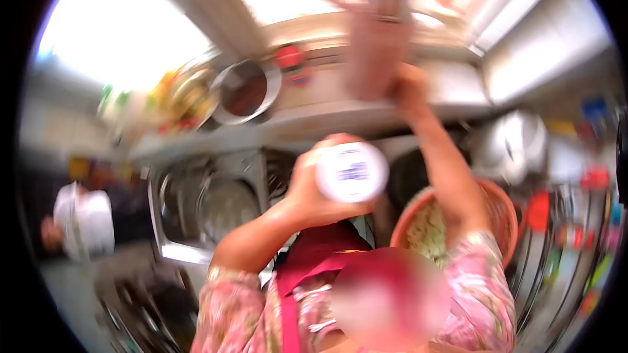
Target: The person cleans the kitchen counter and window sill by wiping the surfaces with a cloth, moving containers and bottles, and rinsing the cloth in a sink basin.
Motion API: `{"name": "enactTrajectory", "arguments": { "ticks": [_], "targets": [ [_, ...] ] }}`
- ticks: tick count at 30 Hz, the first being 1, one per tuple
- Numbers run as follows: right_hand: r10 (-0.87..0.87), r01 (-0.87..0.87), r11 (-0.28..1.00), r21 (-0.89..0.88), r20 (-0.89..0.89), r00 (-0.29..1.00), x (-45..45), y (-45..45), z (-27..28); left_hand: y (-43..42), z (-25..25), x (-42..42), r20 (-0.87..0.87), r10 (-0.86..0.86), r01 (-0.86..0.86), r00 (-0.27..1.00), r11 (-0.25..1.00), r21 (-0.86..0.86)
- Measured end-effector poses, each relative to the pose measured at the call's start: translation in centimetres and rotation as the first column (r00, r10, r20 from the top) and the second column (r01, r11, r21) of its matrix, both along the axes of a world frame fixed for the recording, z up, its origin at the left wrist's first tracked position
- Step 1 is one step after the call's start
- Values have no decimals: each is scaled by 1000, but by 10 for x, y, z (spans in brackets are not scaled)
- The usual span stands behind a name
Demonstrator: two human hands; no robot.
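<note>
We find the white-ended jar (pixel 353 173) already gripped aloft in the left hand (pixel 313 184), but cannot confirm the right hand (pixel 411 86) grips the reddish container (pixel 379 49) at 1 o'clock.

Smooth plastic container (pixel 353 172), metal sink (pixel 183 253)

sink (pixel 186 253), left | round pot (pixel 273 88) on ledge (pixel 320 96) | orange basin (pixel 506 216), right
</note>
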State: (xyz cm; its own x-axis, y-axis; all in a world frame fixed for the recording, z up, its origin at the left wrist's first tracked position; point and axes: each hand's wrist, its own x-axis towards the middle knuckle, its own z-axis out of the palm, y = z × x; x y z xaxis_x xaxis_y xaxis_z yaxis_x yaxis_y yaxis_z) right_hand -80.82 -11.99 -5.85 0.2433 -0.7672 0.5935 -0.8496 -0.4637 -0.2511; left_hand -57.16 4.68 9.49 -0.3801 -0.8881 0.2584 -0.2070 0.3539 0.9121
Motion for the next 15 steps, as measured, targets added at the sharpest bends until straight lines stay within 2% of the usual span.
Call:
{"name": "enactTrajectory", "arguments": {
  "ticks": [1,3,6,9,11,13,14,15],
  "targets": [
    [43,-43,999,2,59,997,14,-14,16,-13,-1,8,-92,24,-14,995,994,106],
    [-41,41,998,-43,2,999,-1,-15,19,-10,-6,10,-109,54,-49,993,998,47],
    [-61,64,995,77,-48,997,-25,-30,13,-16,-11,16,-143,41,-35,989,998,46],
    [-196,196,981,-14,-56,979,-59,-27,14,-24,-12,12,-114,8,-6,993,1000,16],
    [-388,409,910,65,-213,897,-107,-30,14,-24,-10,12,-104,17,-16,994,1000,11],
    [-463,496,861,112,-229,856,-138,-22,17,-23,-11,14,-62,27,-25,998,999,32],
    [-496,496,867,-49,-173,851,-133,-19,10,-21,-11,15,-42,31,-29,999,998,48],
    [-530,535,844,-24,-183,828,-129,-15,7,-19,-12,14,-81,33,-29,996,998,58]
  ]
}}
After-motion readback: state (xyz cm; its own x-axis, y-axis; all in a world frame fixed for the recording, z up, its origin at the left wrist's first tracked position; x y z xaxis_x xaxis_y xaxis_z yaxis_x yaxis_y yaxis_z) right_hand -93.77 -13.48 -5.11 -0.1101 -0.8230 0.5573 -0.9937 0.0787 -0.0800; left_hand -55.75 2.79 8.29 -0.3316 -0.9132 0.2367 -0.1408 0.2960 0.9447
